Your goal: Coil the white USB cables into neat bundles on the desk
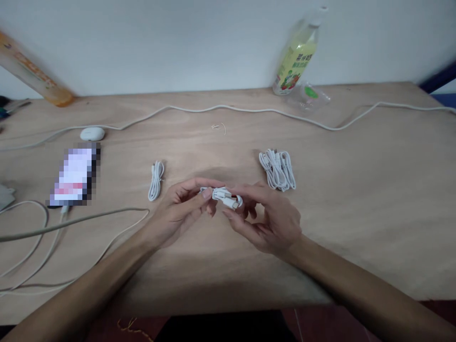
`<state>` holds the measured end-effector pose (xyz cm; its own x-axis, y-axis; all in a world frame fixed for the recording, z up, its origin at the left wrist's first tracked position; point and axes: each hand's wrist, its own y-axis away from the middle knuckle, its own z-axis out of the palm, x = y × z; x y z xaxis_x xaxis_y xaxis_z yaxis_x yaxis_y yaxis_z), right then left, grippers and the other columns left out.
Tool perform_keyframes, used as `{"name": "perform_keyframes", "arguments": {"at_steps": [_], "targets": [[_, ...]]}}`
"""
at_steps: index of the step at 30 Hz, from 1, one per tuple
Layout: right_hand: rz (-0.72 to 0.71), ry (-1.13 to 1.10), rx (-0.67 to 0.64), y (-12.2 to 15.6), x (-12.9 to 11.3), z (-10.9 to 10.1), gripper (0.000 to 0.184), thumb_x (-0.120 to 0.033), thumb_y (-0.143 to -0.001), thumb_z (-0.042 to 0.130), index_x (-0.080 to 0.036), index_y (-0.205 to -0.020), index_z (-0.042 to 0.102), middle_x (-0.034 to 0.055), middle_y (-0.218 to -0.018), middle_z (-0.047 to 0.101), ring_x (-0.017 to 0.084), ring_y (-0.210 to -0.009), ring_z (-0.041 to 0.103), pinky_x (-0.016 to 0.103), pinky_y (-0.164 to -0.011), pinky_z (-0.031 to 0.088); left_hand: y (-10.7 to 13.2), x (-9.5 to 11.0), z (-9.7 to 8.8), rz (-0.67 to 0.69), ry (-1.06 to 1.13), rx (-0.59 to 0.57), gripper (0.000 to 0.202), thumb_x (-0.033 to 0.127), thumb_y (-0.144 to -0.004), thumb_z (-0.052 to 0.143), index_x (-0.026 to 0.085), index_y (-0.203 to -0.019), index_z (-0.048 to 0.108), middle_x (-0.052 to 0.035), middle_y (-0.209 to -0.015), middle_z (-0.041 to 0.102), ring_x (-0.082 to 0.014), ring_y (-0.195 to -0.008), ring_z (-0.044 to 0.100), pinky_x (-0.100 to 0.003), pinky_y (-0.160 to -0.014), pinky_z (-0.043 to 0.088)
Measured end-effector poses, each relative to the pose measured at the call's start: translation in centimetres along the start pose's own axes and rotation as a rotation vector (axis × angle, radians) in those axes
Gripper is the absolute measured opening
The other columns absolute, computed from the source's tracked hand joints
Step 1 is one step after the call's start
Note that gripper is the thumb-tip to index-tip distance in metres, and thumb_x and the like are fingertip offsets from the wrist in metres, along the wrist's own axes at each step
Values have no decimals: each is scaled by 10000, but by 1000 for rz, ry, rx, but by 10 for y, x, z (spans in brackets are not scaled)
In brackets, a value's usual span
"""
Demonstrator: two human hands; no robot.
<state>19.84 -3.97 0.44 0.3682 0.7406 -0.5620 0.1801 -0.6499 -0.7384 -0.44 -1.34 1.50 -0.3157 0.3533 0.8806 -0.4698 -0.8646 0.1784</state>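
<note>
Between my two hands, above the front middle of the table, is a white USB cable folded into a small bundle, its connector ends pointing right. My left hand pinches the left part of the bundle between thumb and fingers. Around the connector end, the fingers and thumb of my right hand close on the cable. One coiled white cable lies on the table left of my left hand. Beyond my right hand rests a pile of several coiled white cables.
A phone with a plugged-in cord and a white earbud case lie at left. A long white cord crosses the back. Two bottles, one orange and one yellow-green, stand by the wall. Twist-tie scraps lie mid-table.
</note>
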Motion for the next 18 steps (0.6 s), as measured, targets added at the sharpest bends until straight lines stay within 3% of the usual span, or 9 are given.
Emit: {"name": "perform_keyframes", "arguments": {"at_steps": [6,12,18], "targets": [[7,-35,-47,0,2,-1,391,-126,-1013,686,-252,-1378,624,9,-907,768,138,-633,703,249,-536,611,0,0,2,-3,59,-30,141,350,-914,905,238,-1000,904,-31,-883,760,-123,-761,611,-226,-735,516],[7,-63,-29,1,3,0,382,-95,-994,700,-246,-1339,635,39,-1020,818,130,-650,714,244,-537,606,0,0,2,-11,59,-36,163,367,-921,901,233,-1013,909,-37,-885,765,-125,-773,621,-226,-731,515],[10,-64,15,4,3,2,339,-125,-999,715,-260,-1303,649,24,-995,810,120,-615,682,235,-490,554,0,1,5,-33,72,-32,170,369,-911,911,223,-997,909,-36,-897,775,-122,-783,636,-225,-749,514]]}}
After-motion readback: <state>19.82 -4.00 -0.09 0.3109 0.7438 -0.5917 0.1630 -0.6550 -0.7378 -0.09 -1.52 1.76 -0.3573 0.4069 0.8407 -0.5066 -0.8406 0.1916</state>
